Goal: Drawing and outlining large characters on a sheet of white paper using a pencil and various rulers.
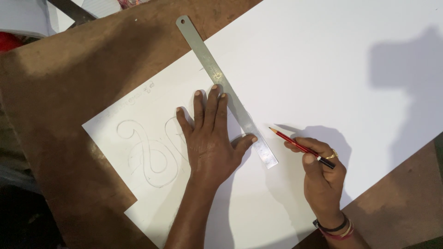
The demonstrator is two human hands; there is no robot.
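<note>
A: Entry, worktop from above. Left hand lies flat, fingers spread and empty, on the small white sheet, fingertips and thumb touching the steel ruler.

B: Ruler position?

A: Diagonal, hanging-hole end up on the brown table, lower end on the large white sheet. It runs along the small sheet's right edge.

B: Right hand?

A: Right hand is closed around a red pencil with a black end, tip pointing up-left, just beside the ruler's lower end. Whether the tip touches the paper, I cannot tell. Ring on one finger, bands at the wrist.

B: Any labels or markings?

A: Faint pencil curves, looped, on the small sheet left of the hand; the palm covers part of them. A line of faint writing sits near the sheet's upper edge, too pale to make out.

B: Cut off?

A: Top left: a red object and white papers, both clipped by the frame. The large sheet runs off the top and right.
</note>
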